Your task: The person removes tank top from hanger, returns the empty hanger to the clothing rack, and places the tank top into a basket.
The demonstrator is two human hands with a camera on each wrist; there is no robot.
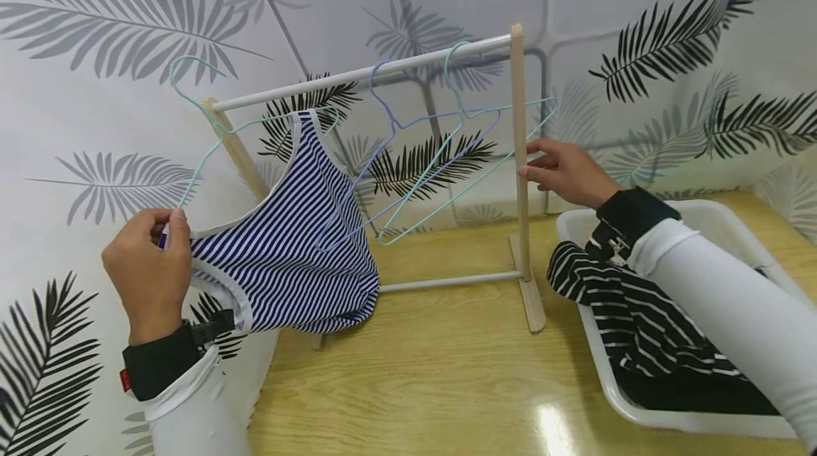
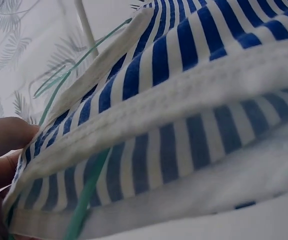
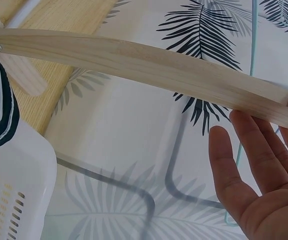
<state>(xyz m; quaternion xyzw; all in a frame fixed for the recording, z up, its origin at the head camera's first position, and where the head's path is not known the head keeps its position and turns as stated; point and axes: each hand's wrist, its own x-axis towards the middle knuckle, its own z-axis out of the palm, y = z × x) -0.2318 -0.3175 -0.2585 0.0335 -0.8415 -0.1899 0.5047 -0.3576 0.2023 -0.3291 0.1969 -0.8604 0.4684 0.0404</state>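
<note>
A blue-and-white striped tank top (image 1: 290,229) with white trim hangs by one strap from the right arm of a mint-green hanger (image 1: 217,130). My left hand (image 1: 149,264) pinches the other strap beside the hanger's lower left end. In the left wrist view, the hanger's green wire (image 2: 91,195) runs inside the tank top. The hanger's hook stands near the left end of the rack's rail (image 1: 357,73). My right hand (image 1: 571,171) holds the rack's right wooden post (image 1: 520,215) lightly, thumb in front and other fingers against its far side.
A purple hanger (image 1: 415,119) and another mint-green hanger (image 1: 462,115) hang on the rail. A white basket (image 1: 638,413) at the right contains dark clothing, including a black-and-white striped garment (image 1: 638,314). The rack stands on a wood-grain table (image 1: 408,385) before a leaf-patterned wall.
</note>
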